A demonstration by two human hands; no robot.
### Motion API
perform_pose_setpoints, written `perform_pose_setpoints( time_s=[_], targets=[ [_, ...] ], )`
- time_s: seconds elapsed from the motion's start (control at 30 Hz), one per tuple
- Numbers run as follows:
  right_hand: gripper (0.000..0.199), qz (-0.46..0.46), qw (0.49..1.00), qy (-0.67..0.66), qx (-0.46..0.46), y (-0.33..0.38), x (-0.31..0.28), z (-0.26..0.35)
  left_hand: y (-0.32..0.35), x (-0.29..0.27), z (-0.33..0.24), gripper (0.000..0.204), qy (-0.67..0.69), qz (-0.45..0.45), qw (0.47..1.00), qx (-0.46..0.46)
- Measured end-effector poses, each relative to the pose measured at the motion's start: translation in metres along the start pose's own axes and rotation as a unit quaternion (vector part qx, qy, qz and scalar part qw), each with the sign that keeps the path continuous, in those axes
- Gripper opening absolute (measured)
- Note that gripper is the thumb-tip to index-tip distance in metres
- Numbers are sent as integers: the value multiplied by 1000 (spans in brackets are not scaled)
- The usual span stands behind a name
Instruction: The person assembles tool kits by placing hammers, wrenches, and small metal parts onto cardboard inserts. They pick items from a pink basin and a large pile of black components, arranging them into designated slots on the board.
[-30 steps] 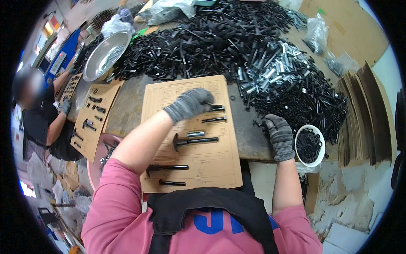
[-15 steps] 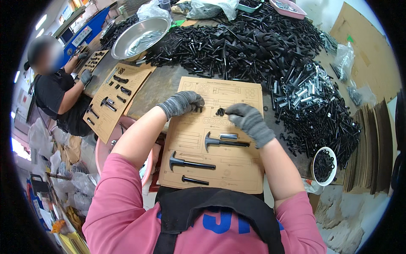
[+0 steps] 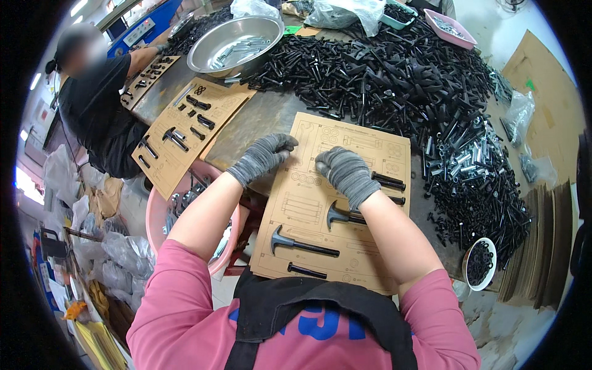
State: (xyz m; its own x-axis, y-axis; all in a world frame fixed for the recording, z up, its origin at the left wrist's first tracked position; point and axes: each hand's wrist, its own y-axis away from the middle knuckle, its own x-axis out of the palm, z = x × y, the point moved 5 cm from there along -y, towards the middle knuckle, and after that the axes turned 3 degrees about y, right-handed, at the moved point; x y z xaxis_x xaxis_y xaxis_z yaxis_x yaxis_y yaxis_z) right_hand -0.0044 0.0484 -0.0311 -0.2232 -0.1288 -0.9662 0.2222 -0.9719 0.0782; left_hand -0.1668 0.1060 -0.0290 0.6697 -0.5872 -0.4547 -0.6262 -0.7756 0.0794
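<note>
A brown cardboard sheet (image 3: 308,203) printed with part outlines lies on the table in front of me. Black parts lie on it: a hammer-shaped piece (image 3: 299,243), a short bolt (image 3: 306,270), another hammer-shaped piece (image 3: 345,216) and long bolts (image 3: 388,180). My left hand (image 3: 262,157), in a grey glove, rests on the sheet's upper left edge with fingers curled. My right hand (image 3: 345,172), also gloved, presses on the sheet's upper middle; whether it pinches a small part is hidden.
A big heap of black bolts (image 3: 382,80) covers the far table, with silver ones (image 3: 475,154) to the right. A steel bowl (image 3: 234,40), a small white cup of washers (image 3: 480,264), a pink basin (image 3: 185,216), stacked cardboard (image 3: 542,234). Another person (image 3: 98,105) works at the left.
My right hand came from the white cup at the right edge onto the sheet and slid toward its upper middle. My left hand shifted to the sheet's upper left edge.
</note>
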Motion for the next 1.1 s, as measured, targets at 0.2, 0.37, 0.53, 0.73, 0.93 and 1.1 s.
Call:
perform_pose_setpoints(
  time_s=[0.2,0.37,0.53,0.73,0.93,1.1],
  targets=[
    [24,4,994,104,-34,-11,-2,30,-1,-6,14,31,50,-32,998,25],
    [23,-54,998,25,22,-12,-19,5,3,-2,5,32,14,-33,998,49],
    [20,35,995,41,80,-7,-14,-17,-3,28,-31,45,-197,40,979,38],
    [21,56,991,94,72,-4,-11,-6,-21,56,-34,34,-284,64,956,13],
    [21,18,993,94,70,0,-9,-8,-27,59,-29,31,-275,80,958,9],
    [22,21,994,74,73,-5,-2,-15,-27,59,-31,31,-256,90,962,-3]
  ],
)
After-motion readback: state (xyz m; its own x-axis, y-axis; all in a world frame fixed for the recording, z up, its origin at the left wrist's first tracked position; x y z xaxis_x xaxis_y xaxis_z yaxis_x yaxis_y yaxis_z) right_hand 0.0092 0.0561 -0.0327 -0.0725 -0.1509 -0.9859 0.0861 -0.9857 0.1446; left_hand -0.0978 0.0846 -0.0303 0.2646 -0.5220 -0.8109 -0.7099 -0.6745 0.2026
